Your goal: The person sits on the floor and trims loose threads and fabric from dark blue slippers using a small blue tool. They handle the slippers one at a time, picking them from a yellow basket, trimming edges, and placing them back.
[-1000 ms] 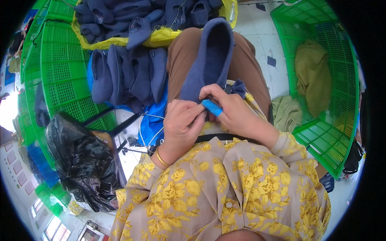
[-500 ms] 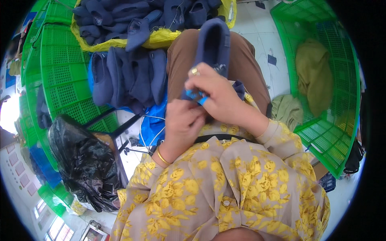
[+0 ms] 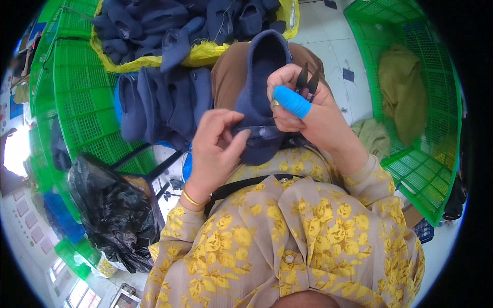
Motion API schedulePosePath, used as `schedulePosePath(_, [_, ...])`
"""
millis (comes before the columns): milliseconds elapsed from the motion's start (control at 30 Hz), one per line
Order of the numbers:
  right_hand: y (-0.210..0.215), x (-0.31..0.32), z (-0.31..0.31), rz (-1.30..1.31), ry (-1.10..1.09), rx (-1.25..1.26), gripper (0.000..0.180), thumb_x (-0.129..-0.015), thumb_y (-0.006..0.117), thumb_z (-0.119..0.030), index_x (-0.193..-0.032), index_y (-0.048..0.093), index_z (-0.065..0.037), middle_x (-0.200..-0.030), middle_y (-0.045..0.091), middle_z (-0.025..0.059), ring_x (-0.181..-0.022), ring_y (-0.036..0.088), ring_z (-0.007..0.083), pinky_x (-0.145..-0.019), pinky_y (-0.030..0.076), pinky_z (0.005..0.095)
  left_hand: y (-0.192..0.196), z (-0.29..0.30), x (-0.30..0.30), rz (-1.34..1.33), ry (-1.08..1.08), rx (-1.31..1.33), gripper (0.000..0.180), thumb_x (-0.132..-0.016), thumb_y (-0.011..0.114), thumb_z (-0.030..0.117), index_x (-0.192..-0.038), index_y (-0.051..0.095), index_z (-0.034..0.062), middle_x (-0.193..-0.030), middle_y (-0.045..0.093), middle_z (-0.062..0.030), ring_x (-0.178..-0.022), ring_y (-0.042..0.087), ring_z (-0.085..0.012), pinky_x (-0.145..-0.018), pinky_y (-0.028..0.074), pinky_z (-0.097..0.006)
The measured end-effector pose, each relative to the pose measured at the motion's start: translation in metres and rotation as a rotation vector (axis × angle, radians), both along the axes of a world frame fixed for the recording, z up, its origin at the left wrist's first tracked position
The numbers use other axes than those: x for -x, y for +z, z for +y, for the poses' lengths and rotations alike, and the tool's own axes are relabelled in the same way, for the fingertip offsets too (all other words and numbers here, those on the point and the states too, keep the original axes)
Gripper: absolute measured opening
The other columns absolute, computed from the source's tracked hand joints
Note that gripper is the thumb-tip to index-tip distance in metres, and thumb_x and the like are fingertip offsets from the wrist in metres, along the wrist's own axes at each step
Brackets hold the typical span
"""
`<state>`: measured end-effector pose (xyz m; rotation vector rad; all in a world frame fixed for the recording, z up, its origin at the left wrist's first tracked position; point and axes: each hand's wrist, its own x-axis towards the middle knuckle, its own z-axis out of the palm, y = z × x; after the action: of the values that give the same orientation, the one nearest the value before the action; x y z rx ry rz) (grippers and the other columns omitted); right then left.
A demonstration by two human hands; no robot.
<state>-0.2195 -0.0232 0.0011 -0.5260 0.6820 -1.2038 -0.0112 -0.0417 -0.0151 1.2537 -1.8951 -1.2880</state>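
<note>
A navy blue fabric shoe upper [image 3: 259,87] lies along my lap over brown trousers. My left hand [image 3: 213,149] pinches its near edge between thumb and fingers. My right hand [image 3: 300,110] is raised beside it and holds small black thread snips [image 3: 307,82] with the blades pointing up and apart. A bright blue finger guard [image 3: 291,101] covers one finger of that hand, and a ring shows next to it.
A stack of navy shoe uppers [image 3: 164,102] rests on a green crate [image 3: 77,97] at my left. More lie heaped on yellow sheeting [image 3: 154,28] ahead. A green basket [image 3: 416,92] with olive cloth stands right. A black plastic bag [image 3: 110,210] sits lower left.
My right hand has lifted away from the left and turned, so the snips and blue finger guard now show. The left hand stays on the fabric's near edge.
</note>
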Motion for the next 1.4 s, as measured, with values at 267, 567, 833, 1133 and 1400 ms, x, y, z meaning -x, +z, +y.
schedulePosePath(267, [0.005,-0.004,0.001,0.026,0.004,-0.019,0.007,-0.098,0.056,-0.010,-0.103,0.056,-0.006,-0.074,0.044,-0.0074,-0.061,0.037,0.0002,-0.053,0.030,0.0182,0.025,-0.052,0.018,-0.401,-0.733,0.409,0.028,-0.075,0.057,0.000,-0.099,0.067,0.0089,-0.100,0.063,-0.0065,-0.092,0.055,-0.0250,-0.079,0.043,-0.037])
schedulePosePath(567, [0.045,0.008,0.003,0.296,-0.191,0.231,0.008,-0.099,0.052,-0.010,-0.104,0.053,-0.004,-0.088,0.049,-0.0041,-0.069,0.040,0.0020,-0.061,0.035,0.0176,0.051,-0.044,0.039,-0.396,-0.183,0.275,0.020,-0.080,0.070,0.016,-0.078,0.055,0.0023,-0.067,0.058,-0.0144,-0.063,0.058,-0.0328,-0.056,0.045,-0.042])
schedulePosePath(833, [-0.022,0.006,0.066,0.147,-0.187,-0.214,0.005,-0.099,0.052,-0.011,-0.102,0.052,-0.007,-0.077,0.049,-0.0026,-0.065,0.042,0.0030,-0.058,0.036,0.0188,-0.003,-0.015,0.050,-0.257,-0.062,-0.336,0.016,-0.086,0.070,0.012,-0.086,0.059,0.0003,-0.069,0.060,-0.0015,-0.061,0.054,-0.0056,-0.053,0.043,-0.021])
schedulePosePath(1133, [-0.027,0.003,0.072,0.314,-0.208,-0.179,0.005,-0.098,0.051,-0.011,-0.100,0.051,-0.006,-0.074,0.050,-0.0026,-0.065,0.044,0.0040,-0.059,0.038,0.0204,0.012,-0.085,0.064,-0.452,-0.203,-0.332,0.028,-0.095,0.060,0.028,-0.089,0.064,0.0005,-0.072,0.059,0.0001,-0.061,0.049,-0.0046,-0.056,0.040,-0.021])
schedulePosePath(1400, [-0.026,0.010,0.080,0.541,-0.203,-0.153,0.009,-0.096,0.054,-0.009,-0.102,0.053,-0.003,-0.074,0.052,-0.0019,-0.065,0.046,0.0051,-0.060,0.039,0.0222,-0.043,-0.079,0.051,0.170,-0.119,-0.315,0.016,-0.098,0.056,0.016,-0.093,0.062,0.0015,-0.083,0.054,0.0073,-0.076,0.045,-0.0013,-0.069,0.039,-0.018])
